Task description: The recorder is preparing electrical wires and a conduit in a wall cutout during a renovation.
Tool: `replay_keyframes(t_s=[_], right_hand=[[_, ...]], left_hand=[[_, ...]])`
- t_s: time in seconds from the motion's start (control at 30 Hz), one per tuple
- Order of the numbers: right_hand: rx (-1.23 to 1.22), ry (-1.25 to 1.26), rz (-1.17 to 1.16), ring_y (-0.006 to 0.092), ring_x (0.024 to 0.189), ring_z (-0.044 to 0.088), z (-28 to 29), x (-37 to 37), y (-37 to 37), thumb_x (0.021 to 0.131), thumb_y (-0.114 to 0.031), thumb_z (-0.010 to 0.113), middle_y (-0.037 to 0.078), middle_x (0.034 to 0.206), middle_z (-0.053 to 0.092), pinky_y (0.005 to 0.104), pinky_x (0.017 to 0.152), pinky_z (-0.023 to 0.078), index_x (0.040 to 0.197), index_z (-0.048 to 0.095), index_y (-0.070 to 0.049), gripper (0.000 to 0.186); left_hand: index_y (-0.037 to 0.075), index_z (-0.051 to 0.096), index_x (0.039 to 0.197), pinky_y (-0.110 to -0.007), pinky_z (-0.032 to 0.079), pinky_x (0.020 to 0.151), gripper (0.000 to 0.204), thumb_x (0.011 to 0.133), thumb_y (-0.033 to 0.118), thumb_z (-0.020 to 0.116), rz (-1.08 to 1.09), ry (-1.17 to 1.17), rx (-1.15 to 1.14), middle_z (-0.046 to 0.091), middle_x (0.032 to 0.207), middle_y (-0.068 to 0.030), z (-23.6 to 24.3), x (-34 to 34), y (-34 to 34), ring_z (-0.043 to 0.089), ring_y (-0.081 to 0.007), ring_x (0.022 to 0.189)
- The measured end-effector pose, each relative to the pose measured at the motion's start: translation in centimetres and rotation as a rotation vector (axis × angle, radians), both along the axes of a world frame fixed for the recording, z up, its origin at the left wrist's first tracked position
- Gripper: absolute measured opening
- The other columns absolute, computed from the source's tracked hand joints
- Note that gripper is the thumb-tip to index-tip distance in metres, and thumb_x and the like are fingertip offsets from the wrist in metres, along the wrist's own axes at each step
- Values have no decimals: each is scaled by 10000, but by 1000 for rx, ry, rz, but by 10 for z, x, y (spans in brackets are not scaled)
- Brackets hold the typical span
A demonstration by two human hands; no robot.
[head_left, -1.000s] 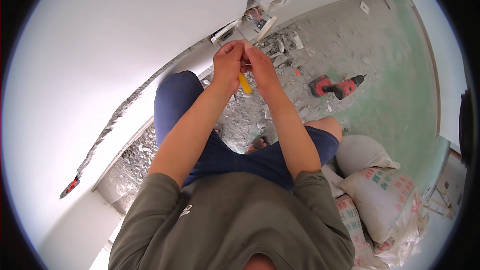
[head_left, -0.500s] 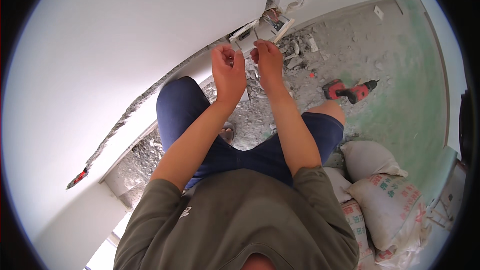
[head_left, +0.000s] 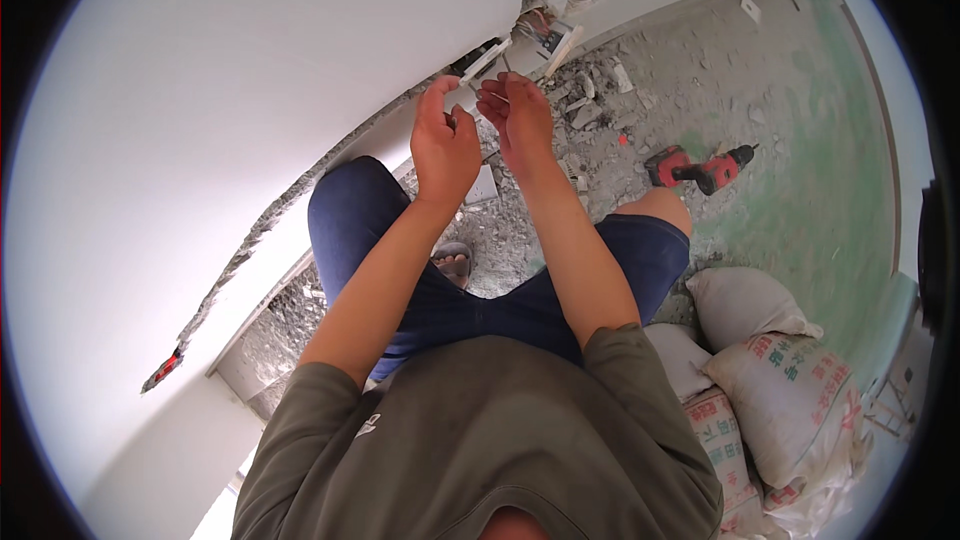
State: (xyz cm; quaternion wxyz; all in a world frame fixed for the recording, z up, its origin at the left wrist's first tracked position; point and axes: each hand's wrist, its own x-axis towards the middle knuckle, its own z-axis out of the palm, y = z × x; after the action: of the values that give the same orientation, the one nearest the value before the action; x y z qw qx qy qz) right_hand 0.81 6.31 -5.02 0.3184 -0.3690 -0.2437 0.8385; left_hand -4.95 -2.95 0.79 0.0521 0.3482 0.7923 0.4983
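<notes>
My left hand [head_left: 445, 152] is beside the wall's broken lower edge, index finger raised towards a white-rimmed box opening [head_left: 485, 62]. Its other fingers are curled around something small and dark that I cannot make out. Close on its right, my right hand [head_left: 522, 122] has its fingers bent together around a thin grey rod [head_left: 506, 62], whose end sticks up past the fingertips. Whether that rod touches the box is not clear. Beyond it, a second white box [head_left: 552, 40] with loose wires sits in the wall corner. A white socket plate [head_left: 482, 185] lies on the floor below my hands.
A red and black cordless drill [head_left: 700, 170] lies on the dusty floor to the right. Rubble [head_left: 590, 100] litters the wall's foot. Stuffed white sacks [head_left: 785, 405] are piled at the lower right. A rough channel [head_left: 250, 240] runs along the left wall.
My right hand has turned, its fingers now reaching left towards my left hand. The left hand has shifted slightly left and down, its index finger straighter. More of the floor socket plate shows.
</notes>
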Motion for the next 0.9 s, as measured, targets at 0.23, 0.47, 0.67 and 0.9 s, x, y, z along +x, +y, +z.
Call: replay_keyframes(t_s=[0.23,0.47,0.67,0.9], right_hand=[[-80,106,-44,231,975,629,14,5,-1,986,-265,546,130,1089,601,352,810,556,1219,477,-41,330],[-70,150,-50,238,1133,535,24,-3,1,969,-316,589,106,1199,566,411,960,456,1250,469,-36,415],[-91,99,-169,238,1105,544,45,-13,-7,846,-233,771,120,1214,539,413,942,452,1419,267,-45,786],[-146,9,-189,233,1029,541,51,-21,-5,714,-113,836,164,1206,509,381,899,436,1418,183,-36,964]], left_hand=[[23,581,1187,-265,443,616,299,891,65,600,-25,-262,-26,625,1104,-82,12,0,3,490,-97,669],[39,671,1006,-319,487,682,151,877,118,659,38,-184,6,656,952,-105,3,-11,11,604,-207,759],[21,679,929,-328,492,692,103,870,105,670,58,-165,32,672,882,-110,1,-12,14,624,-226,777],[20,685,922,-324,493,693,94,865,95,677,40,-205,28,680,874,-110,-1,-12,12,631,-214,780]])
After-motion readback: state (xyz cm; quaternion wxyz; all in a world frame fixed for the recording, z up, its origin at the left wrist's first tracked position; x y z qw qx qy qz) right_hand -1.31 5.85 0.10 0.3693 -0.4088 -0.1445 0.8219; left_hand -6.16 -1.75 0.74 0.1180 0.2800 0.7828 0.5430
